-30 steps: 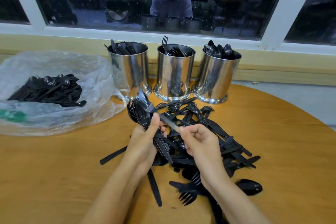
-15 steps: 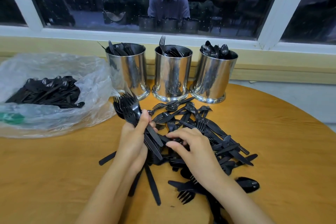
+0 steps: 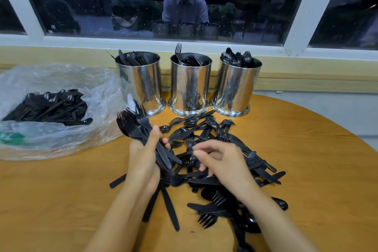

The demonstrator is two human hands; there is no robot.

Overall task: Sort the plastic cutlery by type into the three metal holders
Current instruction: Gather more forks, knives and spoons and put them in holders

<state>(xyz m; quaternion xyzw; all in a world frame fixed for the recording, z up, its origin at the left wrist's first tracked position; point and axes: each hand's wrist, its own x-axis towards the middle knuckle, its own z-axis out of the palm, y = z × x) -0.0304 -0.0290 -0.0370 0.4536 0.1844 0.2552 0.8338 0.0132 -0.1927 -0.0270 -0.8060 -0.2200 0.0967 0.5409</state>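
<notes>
Gripping a bunch of black forks [image 3: 131,127], the left hand [image 3: 143,163] is above the surface [image 3: 61,190]; the right hand [image 3: 223,163] seems to pinch one piece [image 3: 185,153] in the pile [image 3: 225,139].

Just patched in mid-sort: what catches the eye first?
A pile of black cutlery fills the middle of the table, with the left hand gripping a bundle of forks at its left edge and the right hand curled over it. Behind stand three metal holders in a row by the window sill; a clear plastic bag of more cutlery lies far left.
</notes>
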